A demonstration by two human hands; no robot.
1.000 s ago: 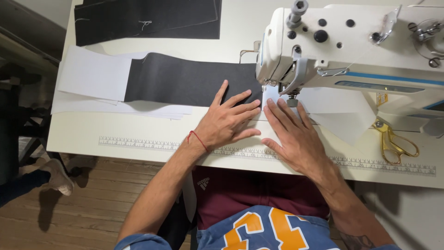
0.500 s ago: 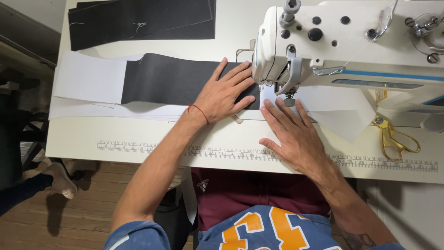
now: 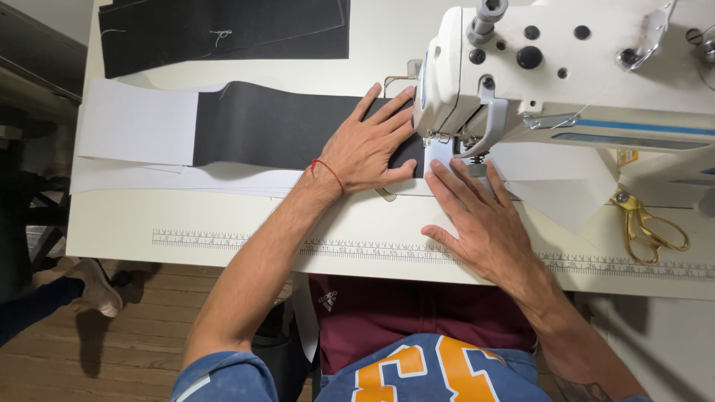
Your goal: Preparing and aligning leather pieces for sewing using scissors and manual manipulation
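My left hand [image 3: 372, 145] lies flat, fingers spread, on a strip of dark grey fabric [image 3: 275, 124] just left of the needle of a white sewing machine [image 3: 551, 67]. A red string is tied around that wrist. My right hand [image 3: 480, 216] presses flat on white fabric [image 3: 558, 190] in front of the presser foot, fingertips close to the needle. The dark strip overlaps a white fabric piece [image 3: 138, 126] at its left end. Both hands hold the layers down against the white table [image 3: 223, 219].
More dark fabric pieces [image 3: 223, 30] lie at the table's far edge. Gold scissors [image 3: 648, 227] rest at the right beside the machine. A printed ruler strip [image 3: 246, 242] runs along the near table edge. Another person's foot in a shoe [image 3: 93, 286] shows on the wooden floor at left.
My left hand has slid away from me and to the right along the dark fabric, toward the needle. My right hand has stayed by the presser foot.
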